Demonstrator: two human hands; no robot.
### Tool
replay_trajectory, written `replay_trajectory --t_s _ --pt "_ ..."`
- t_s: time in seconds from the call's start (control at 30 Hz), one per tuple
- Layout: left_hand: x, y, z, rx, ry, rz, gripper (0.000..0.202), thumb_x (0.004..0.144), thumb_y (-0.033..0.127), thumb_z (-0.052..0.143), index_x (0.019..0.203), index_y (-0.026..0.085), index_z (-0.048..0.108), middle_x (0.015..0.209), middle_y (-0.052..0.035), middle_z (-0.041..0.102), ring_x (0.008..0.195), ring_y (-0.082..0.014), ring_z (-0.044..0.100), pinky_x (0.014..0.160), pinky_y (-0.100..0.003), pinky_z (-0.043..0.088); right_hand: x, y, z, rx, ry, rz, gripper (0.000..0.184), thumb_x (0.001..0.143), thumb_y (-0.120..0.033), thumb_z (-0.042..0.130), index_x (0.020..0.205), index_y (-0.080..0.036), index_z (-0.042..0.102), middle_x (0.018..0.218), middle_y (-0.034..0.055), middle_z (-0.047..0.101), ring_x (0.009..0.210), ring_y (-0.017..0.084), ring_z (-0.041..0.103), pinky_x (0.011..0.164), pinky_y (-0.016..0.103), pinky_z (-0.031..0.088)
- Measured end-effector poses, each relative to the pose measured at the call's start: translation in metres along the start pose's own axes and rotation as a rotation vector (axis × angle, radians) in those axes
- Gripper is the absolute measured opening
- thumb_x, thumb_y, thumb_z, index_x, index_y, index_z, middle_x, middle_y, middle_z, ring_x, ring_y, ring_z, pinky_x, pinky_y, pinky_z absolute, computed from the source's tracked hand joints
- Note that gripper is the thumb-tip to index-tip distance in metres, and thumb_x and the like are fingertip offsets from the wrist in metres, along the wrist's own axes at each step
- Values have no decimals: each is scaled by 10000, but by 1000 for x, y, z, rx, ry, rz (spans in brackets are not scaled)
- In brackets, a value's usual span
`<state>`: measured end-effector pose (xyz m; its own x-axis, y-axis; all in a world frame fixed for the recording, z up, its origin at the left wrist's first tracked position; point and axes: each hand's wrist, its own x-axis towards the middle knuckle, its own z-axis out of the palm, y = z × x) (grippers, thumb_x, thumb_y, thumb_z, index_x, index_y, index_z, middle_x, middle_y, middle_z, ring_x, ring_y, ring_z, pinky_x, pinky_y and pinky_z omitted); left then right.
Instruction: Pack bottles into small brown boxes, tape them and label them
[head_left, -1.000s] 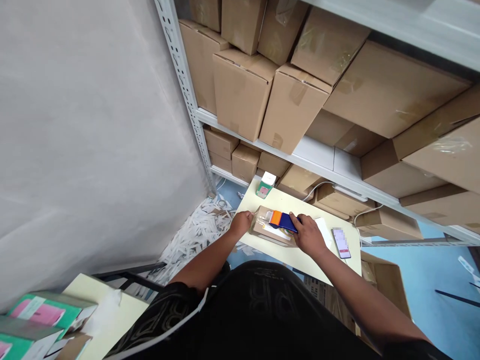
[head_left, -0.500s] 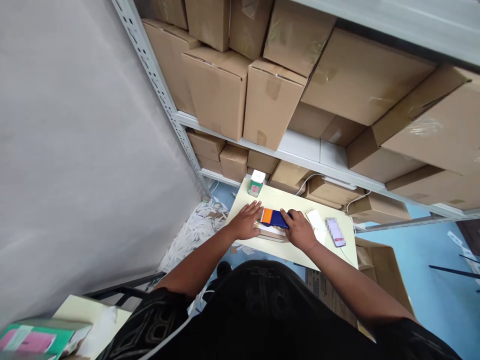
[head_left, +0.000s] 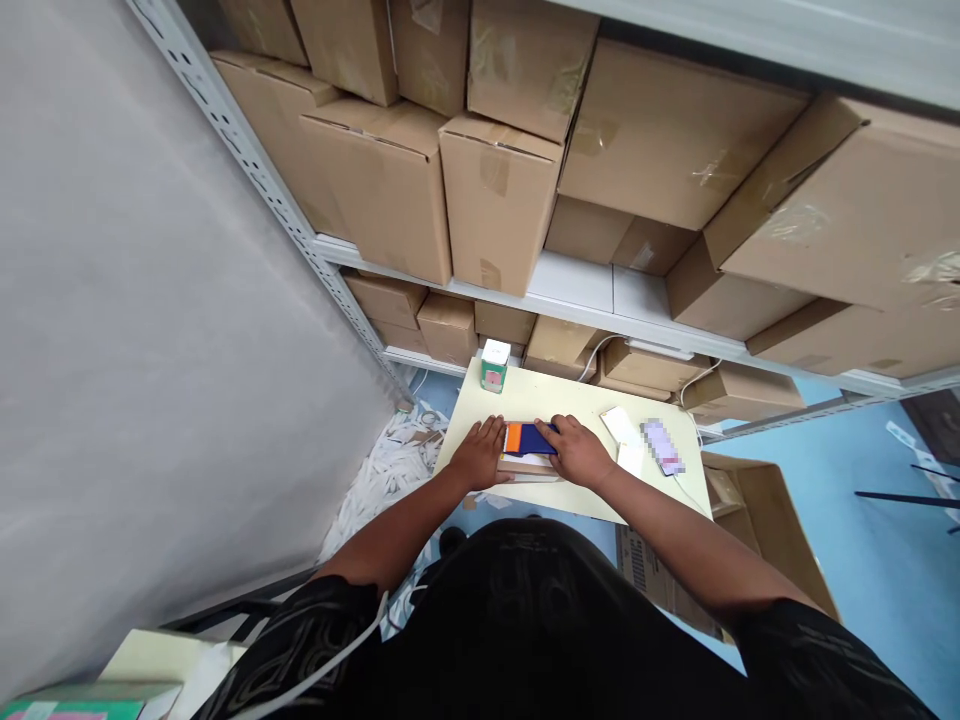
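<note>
A flat dark-blue piece with an orange band lies on top of a low brown-and-white box or stack near the table's front edge. My left hand rests against the left end of the stack, fingers stretched out. From the right, my right hand grips the blue end of the flat piece, its thumb and fingertips pressed on it; part of the grip is hidden. Behind my left hand stands a small green-and-white box. White cards or papers lie right of my right hand.
A phone with a cable lies on the right of the cream table. Shelves full of cardboard boxes rise behind. White paper scraps cover the floor at left; an open carton stands at right.
The whole view has shifted, so the table and shelves sit further left. My right hand still holds the blue end; my left hand has come lower along the stack's left end.
</note>
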<state>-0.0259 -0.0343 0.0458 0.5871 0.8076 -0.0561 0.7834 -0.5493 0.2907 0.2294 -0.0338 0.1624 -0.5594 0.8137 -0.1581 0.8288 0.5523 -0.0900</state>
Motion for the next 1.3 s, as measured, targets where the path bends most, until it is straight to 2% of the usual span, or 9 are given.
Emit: replay_trajectory --t_s 0.27,0.37,0.5,0.63,0.73,0.97,1.07,1.17,1.3 --pt "11 10 19 2 -35 36 1067 835 652 666 1636 74 262 1686 -255 239 1565 -427 204 1241 -531 180 -29 36 20 38 -41 -21 691 898 -217 567 1575 -183 429 1218 143 561 1086 293 505 958 414 491" --pt "12 9 18 30 -42 41 1056 841 648 659 1637 79 263 1686 -249 247 1557 -425 222 1235 -528 192 -53 66 22 37 -12 21 667 918 -242 558 1570 -170 437 1199 151 568 1075 296 525 954 418 497" --pt "8 5 15 51 -29 39 1046 864 665 617 1647 87 234 1693 -232 240 1561 -415 213 1234 -522 196 -105 122 25 12 27 53 649 937 -296 557 1566 -171 456 1210 166 572 1098 314 537 988 444 492" --pt "7 8 15 65 -31 54 1053 867 682 596 1648 82 222 1692 -233 243 1565 -413 201 1234 -523 199 -145 161 39 -28 9 88 666 928 -281 560 1576 -181 445 1203 170 576 1112 322 536 1006 459 486" --pt "10 12 16 73 -44 55 1056 864 682 598 1646 78 224 1695 -230 235 1571 -409 185 1240 -519 193 -143 161 60 -49 -67 129 654 929 -269 556 1569 -182 454 1210 174 577 1097 323 534 987 458 492" --pt "13 15 18 44 -62 36 1073 851 693 611 1649 95 216 1708 -214 206 1584 -394 157 1256 -517 170 -100 130 105 117 -218 260 673 908 -245 556 1571 -178 458 1269 165 593 1109 295 583 986 395 485" --pt "13 14 18 9 -41 39 1080 835 705 632 1642 99 248 1706 -218 210 1586 -391 156 1266 -515 150 -104 129 114 255 -257 370 682 884 -242 563 1559 -180 479 1274 143 612 1093 262 629 981 355 482" --pt "10 11 19 -32 0 35 1109 811 735 648 1640 107 262 1706 -219 209 1590 -389 146 1277 -526 115 -118 131 123 371 -275 495 630 838 -231 604 1468 -208 594 1212 123 664 1047 258 662 941 347 486" --pt "4 8 20 -141 37 19 1104 827 755 619 1644 112 247 1707 -219 204 1594 -388 128 1278 -552 118 -130 126 142 511 -210 731 514 830 -237 599 1337 -205 683 1102 107 729 949 241 693 818 323 507"
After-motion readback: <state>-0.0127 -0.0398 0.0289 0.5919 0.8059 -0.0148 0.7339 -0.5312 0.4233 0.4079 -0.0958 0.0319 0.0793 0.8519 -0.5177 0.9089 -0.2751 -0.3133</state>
